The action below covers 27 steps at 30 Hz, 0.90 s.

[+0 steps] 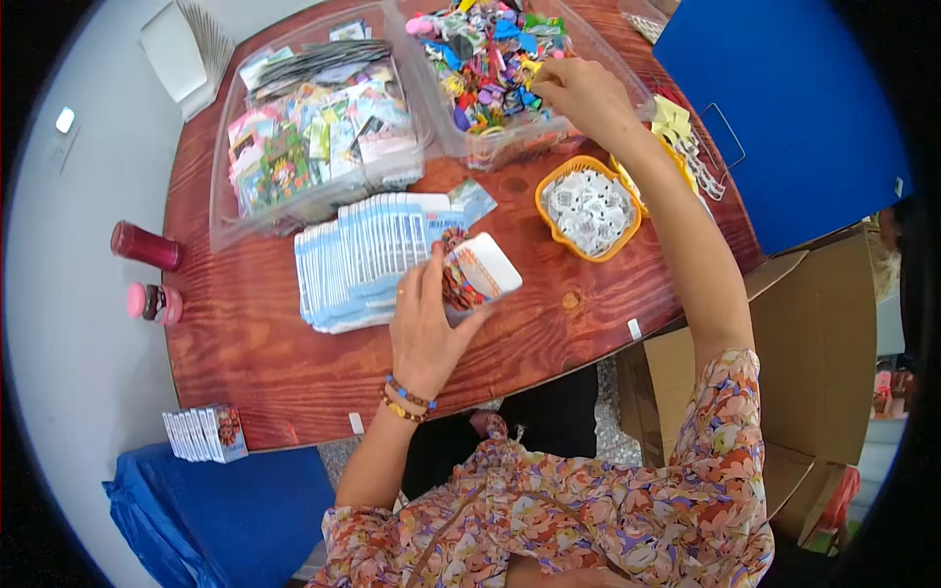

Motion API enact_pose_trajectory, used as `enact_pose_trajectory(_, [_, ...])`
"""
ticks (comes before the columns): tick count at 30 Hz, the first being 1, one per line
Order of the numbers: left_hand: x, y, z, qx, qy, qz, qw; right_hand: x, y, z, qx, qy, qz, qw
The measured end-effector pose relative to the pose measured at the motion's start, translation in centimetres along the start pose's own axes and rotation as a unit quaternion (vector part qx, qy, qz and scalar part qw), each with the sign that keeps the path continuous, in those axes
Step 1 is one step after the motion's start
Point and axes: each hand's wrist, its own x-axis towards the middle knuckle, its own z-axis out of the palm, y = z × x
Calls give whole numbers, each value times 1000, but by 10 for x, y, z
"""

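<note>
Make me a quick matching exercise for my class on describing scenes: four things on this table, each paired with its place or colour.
Things:
1. small packet
2. orange basket
3. two bottles
4. right hand

Descriptions:
A. at the table's left edge
B. held in the left hand
C. reaching into a clear bin of colourful bits
D. holds small white pieces

Pairs: 1-B, 2-D, 3-A, 4-C

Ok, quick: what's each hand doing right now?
Left hand: closed on a small packet over the table.
Right hand: reaching into the clear bin of colourful pieces; grip cannot be told.
</note>
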Motion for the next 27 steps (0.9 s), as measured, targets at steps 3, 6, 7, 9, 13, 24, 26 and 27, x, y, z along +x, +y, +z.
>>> enact_pose_trajectory(3, [0,12,6,-44,-23,-13,999,43,32,15,-170,2,39,985])
enact_pose_trajectory(6, [-2,12,7,-62,-48,15,997,78,75,53,-136,-27,-224,965])
enact_pose_trajectory(7, [-3,10,7,-63,-48,17,997,88,79,54,-137,-26,-223,965])
enact_pose_trajectory(9, [-6,5,4,-84,-56,-13,995,102,76,58,-207,-93,-84,970])
enact_pose_trajectory(13, [-1,-1,-6,-82,-41,-20,996,94,81,35,88,-42,-77,992])
enact_pose_trajectory(24, [1,-2,4,-102,-56,-14,993,85,81,42,182,-69,68,978])
enact_pose_trajectory(26, [3,-2,3,-105,-55,-21,993,91,91,52,-52,-46,-10,998])
enact_pose_trajectory(27, [4,-2,1,-107,-60,-22,992,94,89,52,-51,-47,-10,998])
